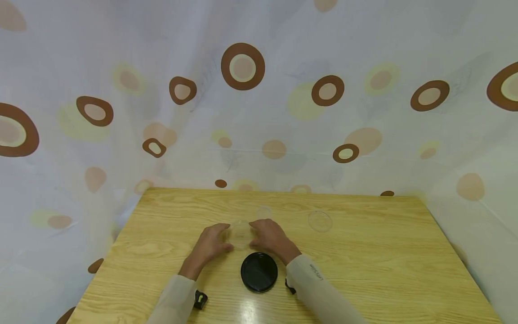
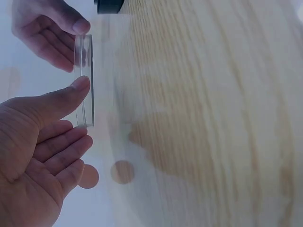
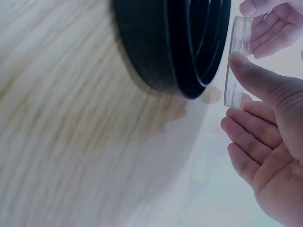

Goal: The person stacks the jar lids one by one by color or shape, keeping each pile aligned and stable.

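Observation:
Both hands hold a clear, shallow petri dish (image 1: pixel 239 235) by opposite sides. My left hand (image 1: pixel 211 245) grips its left edge; in the left wrist view the thumb of the left hand (image 2: pixel 42 142) lies against the dish's side (image 2: pixel 84 106), with fingers bent around behind. From the right, my right hand (image 1: pixel 270 238) pinches the other edge between thumb and fingers. Seen edge-on in the right wrist view, the dish (image 3: pixel 235 85) sits close to the right thumb. A black round dish (image 1: pixel 259 272) with a raised rim stands just in front of the hands.
Farther right on the wooden table (image 1: pixel 376 252) lies a clear round dish or lid (image 1: pixel 320 221). A smaller clear disc (image 1: pixel 264 211) is behind the right hand. Patterned cloth (image 1: pixel 275 112) hangs along the table's back and sides.

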`<state>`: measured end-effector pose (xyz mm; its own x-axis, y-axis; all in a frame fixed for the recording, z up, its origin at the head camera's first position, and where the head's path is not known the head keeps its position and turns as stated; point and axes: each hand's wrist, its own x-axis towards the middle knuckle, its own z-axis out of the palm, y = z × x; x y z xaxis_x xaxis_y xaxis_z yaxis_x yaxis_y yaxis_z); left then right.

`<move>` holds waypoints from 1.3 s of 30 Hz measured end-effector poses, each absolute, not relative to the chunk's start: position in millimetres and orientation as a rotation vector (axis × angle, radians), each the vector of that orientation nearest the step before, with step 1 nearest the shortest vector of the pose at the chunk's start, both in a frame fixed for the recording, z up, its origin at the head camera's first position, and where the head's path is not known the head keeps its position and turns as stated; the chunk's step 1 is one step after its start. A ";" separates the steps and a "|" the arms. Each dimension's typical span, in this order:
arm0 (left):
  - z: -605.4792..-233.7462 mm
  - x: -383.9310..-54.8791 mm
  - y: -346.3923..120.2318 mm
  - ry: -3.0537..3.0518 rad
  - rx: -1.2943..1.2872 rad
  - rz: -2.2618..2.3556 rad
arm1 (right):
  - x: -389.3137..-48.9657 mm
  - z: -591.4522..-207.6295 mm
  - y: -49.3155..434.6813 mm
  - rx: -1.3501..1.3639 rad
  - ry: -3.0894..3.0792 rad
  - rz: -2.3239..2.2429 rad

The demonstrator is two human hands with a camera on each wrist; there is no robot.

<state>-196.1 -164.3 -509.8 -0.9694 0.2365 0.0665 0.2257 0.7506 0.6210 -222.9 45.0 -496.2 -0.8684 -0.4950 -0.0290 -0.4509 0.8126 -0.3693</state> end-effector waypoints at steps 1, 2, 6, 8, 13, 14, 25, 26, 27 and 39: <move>-508.7 -195.4 -163.4 2.923 0.389 1.040 | -222.6 -495.6 46.2 -0.753 2.876 -0.539; -507.6 -194.9 -162.5 2.928 0.402 1.040 | -222.2 -495.0 47.4 -0.755 2.881 -0.537; -502.9 -192.5 -158.5 2.918 0.412 1.066 | -219.1 -492.3 53.2 -0.743 2.876 -0.590; -501.3 -191.2 -156.2 2.912 0.407 1.079 | -217.2 -491.3 56.7 -0.739 2.870 -0.621; -498.0 -189.0 -149.3 2.897 0.413 1.096 | -212.1 -490.0 67.2 -0.733 2.850 -0.725; -497.3 -188.7 -147.8 2.898 0.425 1.099 | -211.0 -490.1 69.6 -0.734 2.848 -0.743; -491.3 -185.4 -132.3 2.884 0.529 1.145 | -199.1 -481.6 93.0 -0.719 2.806 -0.912; -490.8 -185.0 -131.3 2.882 0.544 1.144 | -198.1 -481.2 94.9 -0.724 2.809 -0.907; -490.2 -184.4 -130.2 2.878 0.556 1.144 | -197.1 -480.8 96.7 -0.728 2.810 -0.908; -490.0 -177.9 -113.7 2.848 0.659 1.167 | -184.6 -476.2 117.3 -0.733 2.866 -0.906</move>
